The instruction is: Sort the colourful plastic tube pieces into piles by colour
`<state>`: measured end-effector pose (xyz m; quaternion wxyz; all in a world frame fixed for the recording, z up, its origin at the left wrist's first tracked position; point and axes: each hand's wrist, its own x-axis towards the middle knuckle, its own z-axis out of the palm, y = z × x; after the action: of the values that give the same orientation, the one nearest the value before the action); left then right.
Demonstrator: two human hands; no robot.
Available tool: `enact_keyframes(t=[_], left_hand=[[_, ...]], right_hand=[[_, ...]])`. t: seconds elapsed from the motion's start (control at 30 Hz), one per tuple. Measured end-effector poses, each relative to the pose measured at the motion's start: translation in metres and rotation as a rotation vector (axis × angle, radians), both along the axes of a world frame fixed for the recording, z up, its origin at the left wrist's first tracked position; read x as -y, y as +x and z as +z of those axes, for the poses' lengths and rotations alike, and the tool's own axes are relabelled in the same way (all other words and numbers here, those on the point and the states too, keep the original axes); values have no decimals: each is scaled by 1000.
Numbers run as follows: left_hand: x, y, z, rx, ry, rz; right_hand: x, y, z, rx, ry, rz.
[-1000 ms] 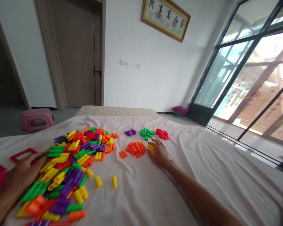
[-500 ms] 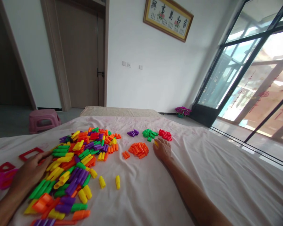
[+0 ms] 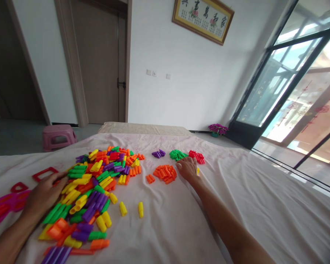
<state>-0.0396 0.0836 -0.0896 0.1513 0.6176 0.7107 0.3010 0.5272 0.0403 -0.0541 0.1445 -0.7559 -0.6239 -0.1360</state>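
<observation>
My left hand (image 3: 45,192) rests at the left edge of a big mixed heap of plastic tube pieces (image 3: 95,198), orange, yellow, green and purple. Its fingers are stretched out and loose against the heap. My right hand (image 3: 187,168) reaches far forward, palm down, with its fingertips hidden. A yellow piece (image 3: 198,171) shows just right of it; I cannot tell whether the hand touches it. Beyond the hand lie small piles of green pieces (image 3: 177,154) and red pieces (image 3: 197,157). Left of it are orange pieces (image 3: 165,173) and purple pieces (image 3: 158,153).
Two single yellow pieces (image 3: 123,208) lie on the pale cloth (image 3: 154,234) right of the heap. Red frame shapes (image 3: 44,173) and a pink-and-red piece (image 3: 8,209) lie far left. Beyond the covered surface stand a pink stool (image 3: 59,137) and a flower pot (image 3: 217,129).
My right hand has shifted slightly left over the cloth. The yellow piece seen by its thumb is hidden now, and a yellow piece shows on its right. My left hand stays by the heap.
</observation>
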Motion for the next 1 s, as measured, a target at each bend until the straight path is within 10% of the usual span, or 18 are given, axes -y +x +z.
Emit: enact_keyframes(t=[0.17,0.37,0.57,0.77,1.0], left_hand=[[6,5,6,22,-20,-3],[10,7,10,11,1,-11],[10,7,10,-10,-1,-8],[5,4,7,-30,-20,7],[3,2,4,-66,-25,21]], right_hand=[[21,-38,16,-164,123,238],[57,-120,24,-512,-131,819],[86,-151,19,-414,-297,1226],[93,-152,15,-288,-285,1101],[50,-74,16,-609,222,450]])
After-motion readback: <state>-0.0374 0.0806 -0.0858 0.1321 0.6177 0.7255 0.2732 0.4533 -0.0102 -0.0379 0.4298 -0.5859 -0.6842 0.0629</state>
